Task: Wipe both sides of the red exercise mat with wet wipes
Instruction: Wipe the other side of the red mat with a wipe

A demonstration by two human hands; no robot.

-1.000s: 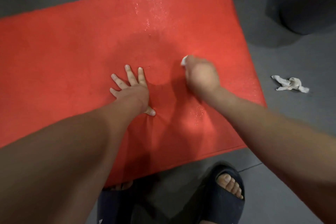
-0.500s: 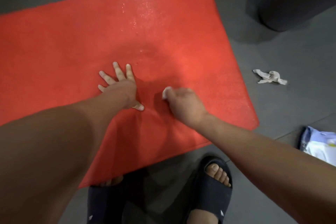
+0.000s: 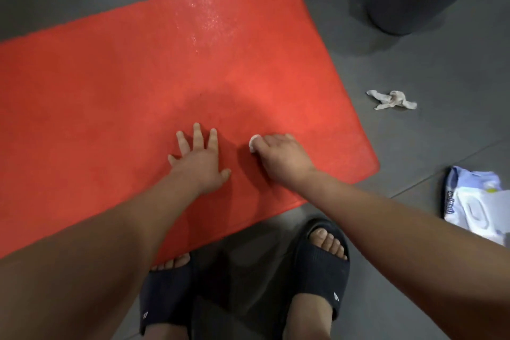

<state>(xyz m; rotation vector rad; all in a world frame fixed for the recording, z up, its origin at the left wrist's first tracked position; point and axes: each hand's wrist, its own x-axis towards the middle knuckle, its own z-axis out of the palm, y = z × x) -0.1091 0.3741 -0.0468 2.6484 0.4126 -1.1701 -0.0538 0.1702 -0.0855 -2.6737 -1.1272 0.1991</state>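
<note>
The red exercise mat [image 3: 138,85] is laid flat on the floor [image 3: 414,50]. It is held down by the left hand [image 3: 197,160], fingers [image 3: 197,135] spread apart and pressed flat. A wet wipe [image 3: 254,142] is clamped in the curled fingers of the right hand [image 3: 281,159] near the mat's right end. A damp sheen is seen on the far part, and a crumpled used wipe [image 3: 392,99] lies discarded. The upper face is judged partly done; the other face cannot be assessed.
</note>
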